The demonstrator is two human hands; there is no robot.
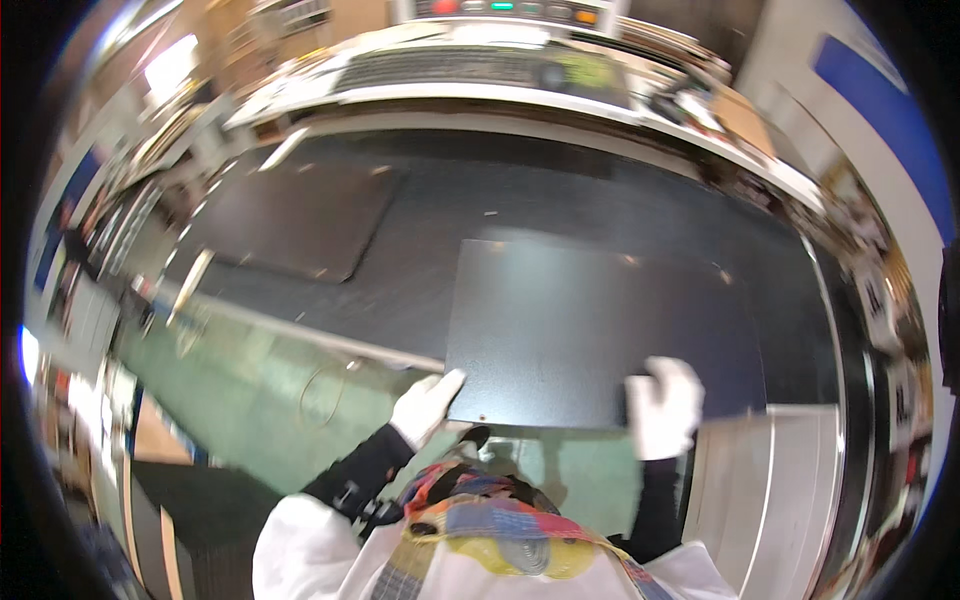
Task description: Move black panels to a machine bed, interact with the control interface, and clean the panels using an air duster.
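Note:
A flat dark grey panel (590,330) lies on the black worktop in front of me, its near edge overhanging towards my body. My left hand (428,405), in a white glove, grips the panel's near left edge, fingers together against it. Also gloved in white, my right hand (667,408) is curled over the near edge towards the right. A small dark patch shows beside its fingers; motion blur hides whether that is a held object or shadow. Small light spots dot the panel's edges.
A second dark panel (295,215) rests on the worktop (450,185) to the left. Behind runs a shelf (470,98) bearing a keyboard-like dark strip and papers. White drawers or boards (770,490) stand at the near right. Green floor (330,390) shows at left.

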